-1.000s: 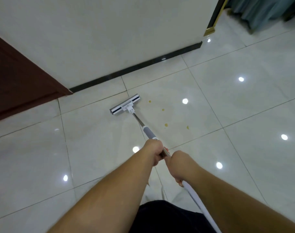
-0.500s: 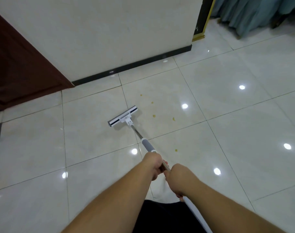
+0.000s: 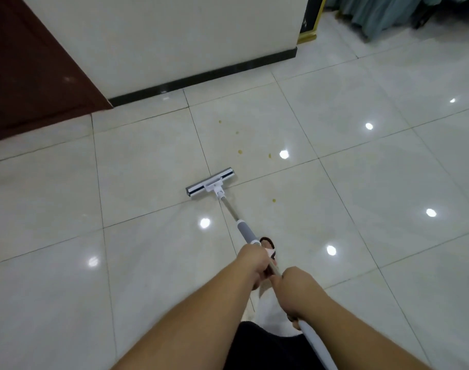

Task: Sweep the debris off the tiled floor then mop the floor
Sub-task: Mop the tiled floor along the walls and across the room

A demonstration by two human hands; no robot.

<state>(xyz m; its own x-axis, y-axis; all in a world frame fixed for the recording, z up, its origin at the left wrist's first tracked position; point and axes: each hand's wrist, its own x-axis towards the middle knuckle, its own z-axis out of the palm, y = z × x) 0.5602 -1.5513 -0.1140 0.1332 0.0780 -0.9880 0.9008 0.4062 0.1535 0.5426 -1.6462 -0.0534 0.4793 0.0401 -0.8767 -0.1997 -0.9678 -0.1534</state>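
Both my hands are on the mop handle (image 3: 244, 231), landmark for everything here. Right hand (image 3: 298, 289) is nearest me, grip clamped round the white upper section of the handle, fingers curled under it. Left hand (image 3: 254, 263) sits just ahead of the right on the same handle, grip clamped too, just behind the grey sleeve. Below the handle near my hands: black shorts (image 3: 268, 345) and my sandalled foot (image 3: 268, 247), partly hidden by the left hand. From the left hand the handle runs forward and slightly left, grey sleeve then bare metal, down to the mop head (image 3: 210, 185). Mop head lies flat on the tiled floor (image 3: 148, 263), long axis crosswise to the handle, sitting across a grout line. Debris: one yellowish speck (image 3: 273, 200) on the floor right of the handle, near the head but apart from it. Four more specks (image 3: 239, 151) beyond the head, scattered on the next tile, none touching the mop. Past those, a cream wall (image 3: 174, 36) with black skirting (image 3: 201, 78). Far left of the handle line a dark red door (image 3: 28, 62); far right, teal curtains (image 3: 388, 12) and a gold-edged dark frame (image 3: 310, 20). Ceiling light reflections dotted over the glossy tiles.
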